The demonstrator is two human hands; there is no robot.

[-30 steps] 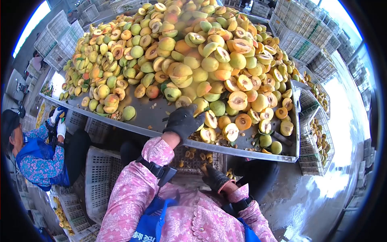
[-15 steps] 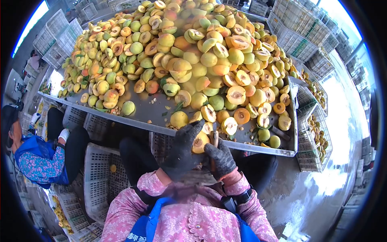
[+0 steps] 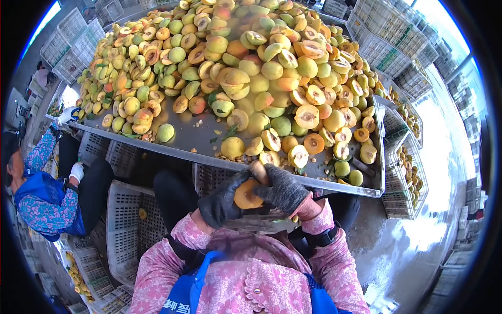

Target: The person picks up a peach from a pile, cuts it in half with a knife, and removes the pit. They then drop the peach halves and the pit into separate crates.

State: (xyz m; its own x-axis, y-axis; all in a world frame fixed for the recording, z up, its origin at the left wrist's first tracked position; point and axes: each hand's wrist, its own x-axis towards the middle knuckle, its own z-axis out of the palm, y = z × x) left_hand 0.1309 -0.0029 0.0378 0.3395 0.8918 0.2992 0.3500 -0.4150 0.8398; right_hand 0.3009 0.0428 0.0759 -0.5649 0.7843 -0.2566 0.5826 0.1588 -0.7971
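Gripping a fruit half (image 3: pixel 247 197), left fingers (image 3: pixel 234 184) curl inward; right fingers (image 3: pixel 277 183) wrap a tan handle (image 3: pixel 259 172) beside the counter's (image 3: pixel 183 140) near edge.

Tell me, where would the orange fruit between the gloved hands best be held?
Probably by its rounded rim, coming from the left, leaving the face clear. The orange fruit turns its broad face upward, the left hand lies along its left edge, and the right hand, with the brown handle, crowds its upper right.
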